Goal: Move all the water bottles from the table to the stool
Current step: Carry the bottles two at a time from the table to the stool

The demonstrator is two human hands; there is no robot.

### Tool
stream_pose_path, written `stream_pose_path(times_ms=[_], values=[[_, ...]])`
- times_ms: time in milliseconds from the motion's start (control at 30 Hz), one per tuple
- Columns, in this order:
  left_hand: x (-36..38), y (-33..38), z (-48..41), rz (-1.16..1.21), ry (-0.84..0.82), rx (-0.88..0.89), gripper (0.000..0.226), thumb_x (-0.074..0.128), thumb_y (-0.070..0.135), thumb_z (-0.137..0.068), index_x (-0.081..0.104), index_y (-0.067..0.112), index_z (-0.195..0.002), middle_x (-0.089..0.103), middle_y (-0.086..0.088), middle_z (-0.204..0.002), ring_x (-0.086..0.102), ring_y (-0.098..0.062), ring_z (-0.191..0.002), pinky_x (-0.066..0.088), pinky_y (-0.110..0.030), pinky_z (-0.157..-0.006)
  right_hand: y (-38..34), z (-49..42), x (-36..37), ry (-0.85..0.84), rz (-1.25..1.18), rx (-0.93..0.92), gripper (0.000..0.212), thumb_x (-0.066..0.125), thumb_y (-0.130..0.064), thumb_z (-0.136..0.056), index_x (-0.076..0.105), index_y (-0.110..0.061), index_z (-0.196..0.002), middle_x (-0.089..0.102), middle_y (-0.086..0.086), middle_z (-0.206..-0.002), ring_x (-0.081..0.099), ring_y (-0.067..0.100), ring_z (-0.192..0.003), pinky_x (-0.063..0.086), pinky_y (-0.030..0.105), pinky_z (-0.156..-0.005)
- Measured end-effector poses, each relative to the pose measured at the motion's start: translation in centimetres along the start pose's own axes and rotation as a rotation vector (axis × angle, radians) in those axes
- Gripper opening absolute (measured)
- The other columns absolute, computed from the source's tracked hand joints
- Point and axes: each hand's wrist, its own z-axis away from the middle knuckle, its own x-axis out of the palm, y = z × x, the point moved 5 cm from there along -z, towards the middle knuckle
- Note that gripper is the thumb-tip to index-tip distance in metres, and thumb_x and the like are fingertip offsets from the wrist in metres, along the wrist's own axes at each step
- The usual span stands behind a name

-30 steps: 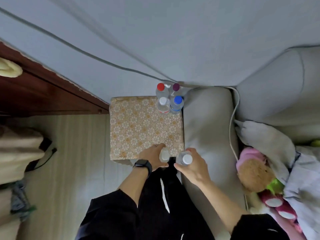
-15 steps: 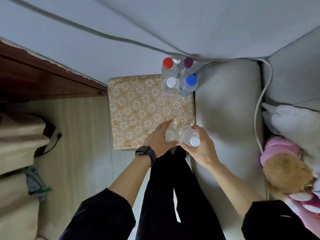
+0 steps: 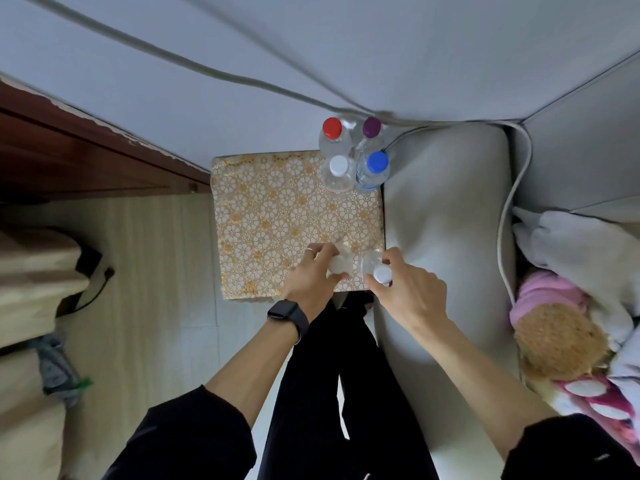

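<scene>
No writing can be read

The blue-capped bottle (image 3: 372,172) at the upper centre wears a bluish label band, and the white-capped bottle (image 3: 337,174) just beside it a reddish one, both too blurred to read. The watch (image 3: 287,315) near the centre shows a dark face. A tiny pale mark on the black sleeve (image 3: 588,452) at the lower right is too small to make out.

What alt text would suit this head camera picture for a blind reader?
From above, a person's left hand grips a clear bottle and the right hand a white-capped bottle at the near edge of a flower-patterned stool. Four capped bottles cluster at its far right corner.
</scene>
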Motion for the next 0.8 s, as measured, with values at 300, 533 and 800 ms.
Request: stream_pose_path(times_ms=[300, 533, 800], values=[[-1.9, 2.2, -4.1, 0.015, 0.145, 0.11, 0.034, 0.073, 0.028, -0.086, 0.052, 0.02, -0.111, 0.054, -0.002, -0.128, 0.063, -0.035, -0.089, 0.053, -0.044, -0.068, -1.2, -3.5, -3.5, 0.127, -0.125, -0.011, 0.041, 0.055, -0.058, -0.092, 0.047, -0.02, -0.107, 0.071, -0.003, -0.081, 0.067, 0.036, -0.078, 0.038, 0.033, -0.061], [-2.7, 3.1, -7.6, 0.042, 0.185, 0.061, 0.034, 0.074, 0.03, -0.085, 0.056, 0.02, -0.113, 0.05, -0.001, -0.131, 0.063, -0.03, -0.094, 0.053, -0.049, -0.077, -1.8, -7.9, -4.5, 0.204, -0.236, -0.088, 0.035, 0.058, -0.044, -0.096, 0.048, -0.013, -0.108, 0.069, 0.004, -0.087, 0.065, 0.035, -0.083, 0.041, 0.036, -0.066], [-3.2, 3.8, -8.0, -0.025, 0.147, 0.05, 0.035, 0.071, 0.028, -0.088, 0.054, 0.02, -0.118, 0.049, -0.003, -0.133, 0.064, -0.036, -0.091, 0.055, -0.051, -0.075, -1.1, -8.9, -3.6, 0.273, -0.416, -0.144, 0.029, 0.065, -0.038, -0.093, 0.051, -0.013, -0.099, 0.062, 0.0, -0.08, 0.059, 0.022, -0.069, 0.033, 0.027, -0.062]])
